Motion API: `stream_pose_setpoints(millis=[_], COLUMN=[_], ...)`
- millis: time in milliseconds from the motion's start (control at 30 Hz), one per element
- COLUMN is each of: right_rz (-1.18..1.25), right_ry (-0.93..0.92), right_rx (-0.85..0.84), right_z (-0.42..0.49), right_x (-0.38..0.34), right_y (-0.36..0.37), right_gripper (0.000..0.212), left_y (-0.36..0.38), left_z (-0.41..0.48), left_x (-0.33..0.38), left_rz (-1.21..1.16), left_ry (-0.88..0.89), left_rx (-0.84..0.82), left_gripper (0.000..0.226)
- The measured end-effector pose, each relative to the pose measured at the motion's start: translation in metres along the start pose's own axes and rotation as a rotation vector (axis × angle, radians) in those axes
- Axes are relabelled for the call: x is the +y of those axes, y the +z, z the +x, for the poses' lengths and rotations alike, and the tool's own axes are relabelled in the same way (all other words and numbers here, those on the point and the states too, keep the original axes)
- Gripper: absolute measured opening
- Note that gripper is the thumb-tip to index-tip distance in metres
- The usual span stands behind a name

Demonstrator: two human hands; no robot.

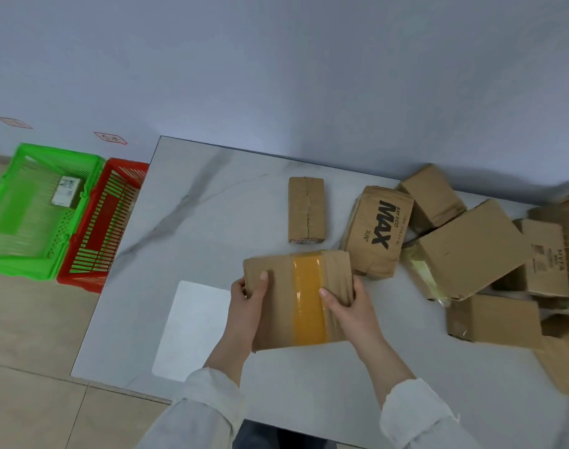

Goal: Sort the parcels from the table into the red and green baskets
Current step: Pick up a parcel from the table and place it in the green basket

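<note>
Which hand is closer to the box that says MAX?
Right. The right hand grips the taped parcel beside the MAX box; the left hand holds its far edge.

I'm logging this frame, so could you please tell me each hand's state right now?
Left hand: grips the taped parcel at its left edge.
Right hand: grips the same parcel at its right edge.

The taped parcel (pixel 296 299) hid the fingers of my left hand (pixel 244 306) and right hand (pixel 346 303). The tabletop's (pixel 211 222) left edge covered part of the red basket (pixel 95 234); parcels (pixel 565 222) at its right edge ran blurred off frame.
</note>
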State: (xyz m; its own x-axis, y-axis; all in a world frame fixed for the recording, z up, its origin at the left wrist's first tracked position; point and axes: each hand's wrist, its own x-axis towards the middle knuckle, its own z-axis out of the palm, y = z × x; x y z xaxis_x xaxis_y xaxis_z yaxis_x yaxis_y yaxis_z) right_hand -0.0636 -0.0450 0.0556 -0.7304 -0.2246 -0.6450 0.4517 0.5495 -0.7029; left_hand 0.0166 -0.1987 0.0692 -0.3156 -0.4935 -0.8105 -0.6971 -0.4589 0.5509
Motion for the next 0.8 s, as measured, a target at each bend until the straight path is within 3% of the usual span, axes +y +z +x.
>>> stream_pose_setpoints(millis=[267,400,533,600,667,733,800], right_rz=[0.042,0.254,0.418,0.463,0.501,0.524,0.518], right_ry=[-0.195,-0.229,-0.217,-0.206,-0.222,-0.248,-0.274], right_rx=[0.014,-0.009,-0.03,-0.059,-0.071,-0.042,-0.003], right_z=[-0.089,-0.121,-0.147,-0.158,-0.171,-0.183,-0.194], right_x=[-0.062,-0.092,-0.114,-0.119,-0.123,-0.124,-0.123], right_y=[-0.039,-0.058,-0.075,-0.082,-0.088,-0.091,-0.091], right_gripper=[0.062,0.075,0.096,0.09,0.071,0.053,0.049], left_y=[-0.02,-0.03,-0.043,-0.05,-0.055,-0.059,-0.062], left_z=[-0.085,-0.12,-0.147,-0.16,-0.171,-0.177,-0.181], left_x=[0.058,0.075,0.086,0.091,0.097,0.1,0.101], left_rz=[-0.117,-0.164,-0.193,-0.206,-0.221,-0.213,-0.193], left_ry=[0.116,0.295,0.458,0.512,0.545,0.556,0.564], left_rx=[0.011,-0.069,-0.252,-0.329,-0.394,-0.449,-0.48], left_gripper=[0.048,0.056,0.059,0.068,0.074,0.072,0.067])
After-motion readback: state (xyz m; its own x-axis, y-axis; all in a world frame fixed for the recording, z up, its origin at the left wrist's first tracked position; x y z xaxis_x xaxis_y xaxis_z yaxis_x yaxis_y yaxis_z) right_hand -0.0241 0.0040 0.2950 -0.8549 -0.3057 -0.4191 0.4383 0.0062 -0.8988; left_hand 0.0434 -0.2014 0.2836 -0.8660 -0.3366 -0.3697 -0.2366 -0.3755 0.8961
